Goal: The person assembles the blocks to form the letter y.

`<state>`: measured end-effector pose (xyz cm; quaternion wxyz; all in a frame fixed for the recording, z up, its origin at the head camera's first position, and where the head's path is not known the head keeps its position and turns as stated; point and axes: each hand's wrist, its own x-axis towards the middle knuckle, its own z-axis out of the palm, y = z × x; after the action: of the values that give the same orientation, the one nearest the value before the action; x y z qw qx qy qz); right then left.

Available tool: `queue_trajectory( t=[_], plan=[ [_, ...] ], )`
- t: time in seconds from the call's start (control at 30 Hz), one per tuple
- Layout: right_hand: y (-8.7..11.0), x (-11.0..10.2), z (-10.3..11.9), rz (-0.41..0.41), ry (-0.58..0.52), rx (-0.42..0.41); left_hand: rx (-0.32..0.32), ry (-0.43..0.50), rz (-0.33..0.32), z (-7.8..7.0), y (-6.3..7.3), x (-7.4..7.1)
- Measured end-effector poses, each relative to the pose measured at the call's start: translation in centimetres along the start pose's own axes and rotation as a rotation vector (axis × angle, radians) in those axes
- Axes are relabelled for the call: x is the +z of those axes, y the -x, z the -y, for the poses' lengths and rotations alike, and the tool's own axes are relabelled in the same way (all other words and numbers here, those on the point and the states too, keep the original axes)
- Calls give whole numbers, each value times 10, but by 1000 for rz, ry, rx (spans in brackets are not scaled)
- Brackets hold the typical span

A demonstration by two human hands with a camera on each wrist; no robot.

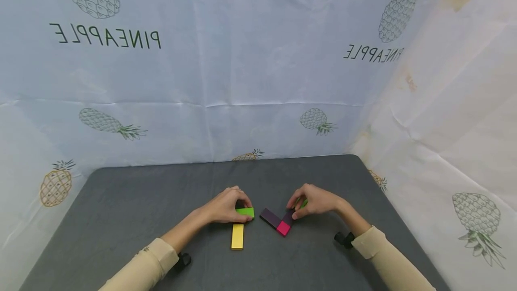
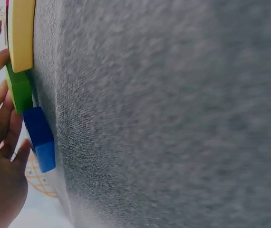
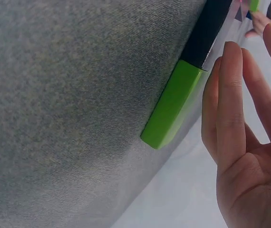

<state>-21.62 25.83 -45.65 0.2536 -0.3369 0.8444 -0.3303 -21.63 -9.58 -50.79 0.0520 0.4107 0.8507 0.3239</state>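
Observation:
My left hand pinches a green block between thumb and fingers. A yellow block lies against that block's near side. In the left wrist view a blue block sits at its far side; the hand covers it in the head view. My right hand hovers over another block pair, fingers fairly straight and thumb apart from them. Beneath are a dark purple block and, end to end with it, a second green block. A magenta block joins another dark purple block in a V shape.
All the blocks lie on a dark grey table. A pale curtain printed with pineapples hangs behind the table and along its sides. Black bands with cameras are worn on both wrists.

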Motion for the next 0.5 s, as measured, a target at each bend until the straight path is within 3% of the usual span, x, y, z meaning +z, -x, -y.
queue_trajectory(
  t=[0.3,0.5],
  plan=[
    [-1,4,-4,17,-14,12,88,-20,-3,6,-15,-6],
    [0,4,-4,14,-29,25,79,-31,45,5,-25,-3]
  ],
)
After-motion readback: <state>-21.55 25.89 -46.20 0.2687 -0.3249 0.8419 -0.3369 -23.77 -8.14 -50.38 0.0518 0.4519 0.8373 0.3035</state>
